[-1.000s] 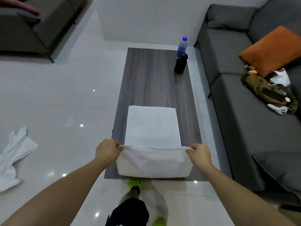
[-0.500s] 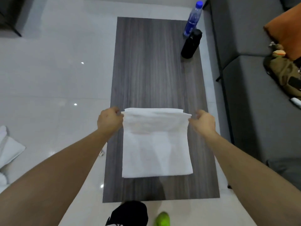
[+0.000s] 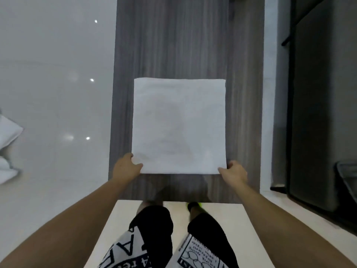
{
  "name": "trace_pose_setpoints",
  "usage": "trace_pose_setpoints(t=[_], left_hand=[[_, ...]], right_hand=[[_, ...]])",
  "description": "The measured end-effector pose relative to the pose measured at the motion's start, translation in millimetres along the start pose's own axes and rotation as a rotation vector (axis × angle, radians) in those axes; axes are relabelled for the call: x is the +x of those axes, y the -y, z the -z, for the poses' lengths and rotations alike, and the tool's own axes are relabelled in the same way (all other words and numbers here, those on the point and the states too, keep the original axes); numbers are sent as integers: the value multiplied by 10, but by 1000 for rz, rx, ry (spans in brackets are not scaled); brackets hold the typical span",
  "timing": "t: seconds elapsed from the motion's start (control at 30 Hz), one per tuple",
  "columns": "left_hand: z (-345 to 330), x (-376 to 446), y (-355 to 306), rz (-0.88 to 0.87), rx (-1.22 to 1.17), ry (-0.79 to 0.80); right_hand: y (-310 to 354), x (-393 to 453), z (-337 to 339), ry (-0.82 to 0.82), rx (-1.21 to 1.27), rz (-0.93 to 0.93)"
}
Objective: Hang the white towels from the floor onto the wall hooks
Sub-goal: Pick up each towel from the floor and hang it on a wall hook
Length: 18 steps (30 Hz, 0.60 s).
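Note:
A white towel (image 3: 179, 124), folded into a square, lies flat on the dark wooden coffee table (image 3: 189, 39). My left hand (image 3: 126, 168) pinches its near left corner, thumb on top. At the near right corner my right hand (image 3: 233, 172) pinches the towel the same way. More crumpled white towels (image 3: 7, 147) lie on the floor at the left edge of the view. No wall hooks are in view.
A grey sofa (image 3: 318, 93) runs along the table's right side, close to it. Glossy white floor tiles (image 3: 54, 74) spread to the left. My legs and a green shoe (image 3: 195, 206) stand at the table's near end.
My hands carried the towel's near edge away from me, folding it in half, then came back to its near corners. The view tilted down; the bottles left the frame.

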State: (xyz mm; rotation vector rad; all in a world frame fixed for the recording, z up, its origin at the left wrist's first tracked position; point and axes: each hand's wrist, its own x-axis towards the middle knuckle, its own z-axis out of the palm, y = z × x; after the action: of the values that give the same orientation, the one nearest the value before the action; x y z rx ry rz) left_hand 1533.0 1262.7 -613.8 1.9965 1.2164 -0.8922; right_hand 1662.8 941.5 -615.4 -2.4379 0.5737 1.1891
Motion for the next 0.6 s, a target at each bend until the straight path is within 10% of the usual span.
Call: trace_pose_setpoints(t=[0.33,0.5,0.6], left_hand=[[-695,-66,17,485,-1321,-79],[-700,-133,124,457,-1279,-138],[-922,-352,255,458,-768,-370]], right_hand=[[-310,203,-315,58,1058,-316],[-553,240,-307,-112,919,-245],[-769,189,-331,-186,650,-256]])
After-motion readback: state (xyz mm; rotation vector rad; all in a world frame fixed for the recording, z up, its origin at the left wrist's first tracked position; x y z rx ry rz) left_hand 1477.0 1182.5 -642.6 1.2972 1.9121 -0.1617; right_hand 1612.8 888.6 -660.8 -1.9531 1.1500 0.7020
